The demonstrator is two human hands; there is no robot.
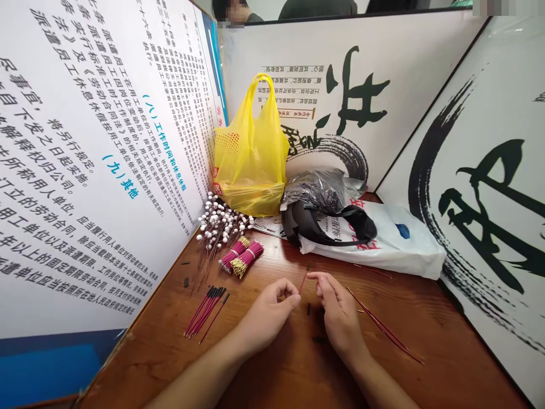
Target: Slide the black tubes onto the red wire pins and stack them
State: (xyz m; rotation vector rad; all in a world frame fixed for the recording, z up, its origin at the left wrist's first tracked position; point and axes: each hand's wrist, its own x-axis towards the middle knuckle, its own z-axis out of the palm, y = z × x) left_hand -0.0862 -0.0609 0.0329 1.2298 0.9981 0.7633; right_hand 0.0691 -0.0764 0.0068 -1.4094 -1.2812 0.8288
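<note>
— Your left hand [266,315] sits nearest you over the brown wooden table [426,341], thumb and forefinger pressed together on the lower end of a thin red wire [302,282]. What is the other one doing?

— Your right hand [338,315] is just beside it, fingertips pinched close to the same wire's upper end. Several long red wires [383,328] run under it towards the table's right edge.

— And left of your hands?

— A loose fan of red wires with black sleeved tips [206,309] lies near the table's left edge. Beyond it you have two tied bundles of magenta wires with brass ends [240,255], then a spray of white-beaded stems [217,222] against the printed white board [85,170].

— What stands at the far edge?

— A yellow plastic carrier bag [251,153] stands upright in the far left corner. Beside it a clear bag of dark parts [317,190] rests on a white plastic bag with black handles [383,238]. Small black sleeve pieces [309,309] lie between your hands.
</note>
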